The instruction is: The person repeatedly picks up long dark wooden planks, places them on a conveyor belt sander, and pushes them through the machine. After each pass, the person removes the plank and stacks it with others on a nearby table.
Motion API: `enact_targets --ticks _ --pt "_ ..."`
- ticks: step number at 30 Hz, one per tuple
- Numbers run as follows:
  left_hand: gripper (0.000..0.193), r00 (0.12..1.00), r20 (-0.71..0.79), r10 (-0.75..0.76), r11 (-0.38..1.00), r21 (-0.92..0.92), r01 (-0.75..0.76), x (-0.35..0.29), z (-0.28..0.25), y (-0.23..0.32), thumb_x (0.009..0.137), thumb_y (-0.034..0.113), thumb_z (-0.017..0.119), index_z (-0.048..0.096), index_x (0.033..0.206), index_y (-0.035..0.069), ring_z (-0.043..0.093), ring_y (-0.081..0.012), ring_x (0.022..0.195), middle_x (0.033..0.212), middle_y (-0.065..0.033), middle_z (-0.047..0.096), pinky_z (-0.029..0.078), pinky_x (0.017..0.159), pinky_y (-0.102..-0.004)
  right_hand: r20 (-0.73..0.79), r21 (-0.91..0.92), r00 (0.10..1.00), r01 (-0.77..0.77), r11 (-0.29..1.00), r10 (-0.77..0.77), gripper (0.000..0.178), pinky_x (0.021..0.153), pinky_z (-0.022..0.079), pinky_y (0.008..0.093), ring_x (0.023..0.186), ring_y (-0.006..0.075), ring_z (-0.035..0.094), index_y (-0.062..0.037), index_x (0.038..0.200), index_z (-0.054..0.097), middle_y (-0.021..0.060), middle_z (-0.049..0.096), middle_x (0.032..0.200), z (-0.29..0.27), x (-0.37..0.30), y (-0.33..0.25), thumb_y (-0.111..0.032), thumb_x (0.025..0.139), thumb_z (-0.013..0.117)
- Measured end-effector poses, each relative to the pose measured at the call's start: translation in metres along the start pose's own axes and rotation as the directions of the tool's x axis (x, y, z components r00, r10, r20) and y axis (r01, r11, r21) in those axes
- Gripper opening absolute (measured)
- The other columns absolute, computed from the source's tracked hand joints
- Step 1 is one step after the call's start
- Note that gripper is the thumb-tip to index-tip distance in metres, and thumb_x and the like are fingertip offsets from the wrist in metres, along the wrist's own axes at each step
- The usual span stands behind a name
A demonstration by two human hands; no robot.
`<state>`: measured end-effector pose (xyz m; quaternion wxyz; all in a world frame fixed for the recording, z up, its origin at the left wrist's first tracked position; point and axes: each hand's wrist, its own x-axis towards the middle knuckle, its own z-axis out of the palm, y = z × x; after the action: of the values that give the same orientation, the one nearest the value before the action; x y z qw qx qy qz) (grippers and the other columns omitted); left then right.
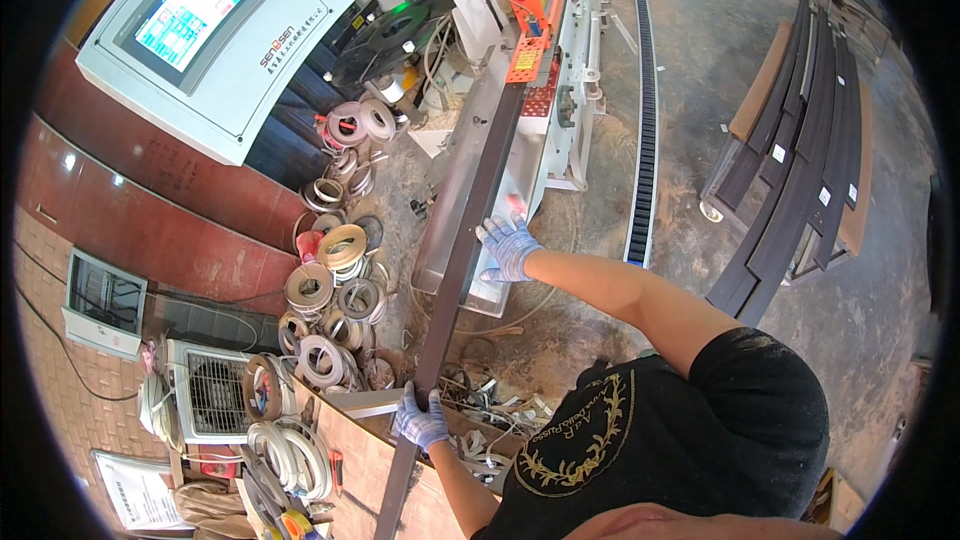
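Observation:
A long, narrow dark brown board point(465, 250) runs from the lower edge up to an orange guard point(525, 45) on a machine. My left hand point(424, 424), in a pale striped work glove, is closed round the board's near stretch, fingers and thumb at its edges. Farther along, my right hand point(508, 248), gloved the same way, rests against the board's right edge with its fingers stretched out and spread. The board's far end is hidden under the guard. Beneath the board lies the machine's light metal table point(432, 265).
A control panel with a lit screen point(205, 5) stands at the upper left. Rolls of edge banding point(310, 285) lie heaped left of the board. A long roller track point(642, 110) runs along the right side, with stacked dark boards point(795, 165) beyond it.

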<state>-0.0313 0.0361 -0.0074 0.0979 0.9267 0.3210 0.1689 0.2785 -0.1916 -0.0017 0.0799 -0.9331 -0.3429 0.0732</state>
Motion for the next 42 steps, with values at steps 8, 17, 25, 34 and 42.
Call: enact_targets --ticks 8,17,25,34,42 --pt "0.055 1.0 -0.001 -0.003 1.0 -0.007 0.003 0.002 0.004 -0.001 0.07 0.031 0.078 0.061 0.121 0.016 0.058 -0.0339 0.104 0.114 -0.016 0.062 0.044 0.094 -0.0426 0.003 0.024 1.0 0.003 1.0 -0.004 0.095 0.111 0.01 0.0577 0.143 0.0326 0.016 -0.0042 0.149 0.017 0.0171 0.019 0.154 0.001 0.002 0.003 -0.066 0.083 0.047" --pt "0.057 0.999 0.019 -0.032 0.999 0.01 0.032 0.003 0.005 0.005 0.071 0.036 0.076 0.06 0.123 0.018 0.055 -0.0354 0.106 0.113 -0.0162 0.061 0.04 0.097 -0.0453 -0.006 0.012 1.0 0.012 1.0 -0.012 0.097 0.111 0.01 0.0581 0.143 0.033 0.015 -0.0041 0.149 0.016 0.0175 0.019 0.154 0.002 0.006 0.008 -0.068 0.082 0.046" --pt "0.058 1.0 0.014 0.011 1.0 -0.011 -0.011 0.009 0.009 0.017 0.072 0.039 0.074 0.059 0.124 0.019 0.055 -0.036 0.102 0.112 -0.0153 0.062 0.041 0.093 -0.0461 0.002 0.013 1.0 -0.002 1.0 0.002 0.103 0.111 0.011 0.0574 0.143 0.0329 0.016 -0.004 0.149 0.015 0.0182 0.018 0.154 -0.002 0.013 0.019 -0.072 0.079 0.048" --pt "0.059 0.996 0.091 0.013 0.991 0.13 -0.025 0.058 0.044 0.115 0.081 0.053 0.061 0.053 0.131 0.023 0.054 -0.032 0.109 0.122 -0.0107 0.059 0.036 0.098 -0.0469 -0.034 0.129 0.965 -0.254 0.958 0.261 0.108 0.113 0.013 0.0562 0.143 0.0339 0.017 -0.0066 0.148 0.022 0.0153 0.022 0.154 -0.026 0.061 0.083 -0.066 0.067 0.063" --pt "0.051 0.777 -0.272 0.568 0.815 0.054 -0.577 0.049 0.087 0.164 0.089 0.046 0.053 0.049 0.131 0.018 0.038 -0.0365 0.13 0.144 -0.0121 0.038 0.027 0.108 -0.0524 -0.069 0.434 0.995 0.092 0.896 -0.069 0.089 0.105 0.034 0.048 0.128 0.0365 0.042 -0.005 0.136 0.044 0.0217 0.047 0.136 0.013 -0.053 0.074 -0.067 0.075 0.058"
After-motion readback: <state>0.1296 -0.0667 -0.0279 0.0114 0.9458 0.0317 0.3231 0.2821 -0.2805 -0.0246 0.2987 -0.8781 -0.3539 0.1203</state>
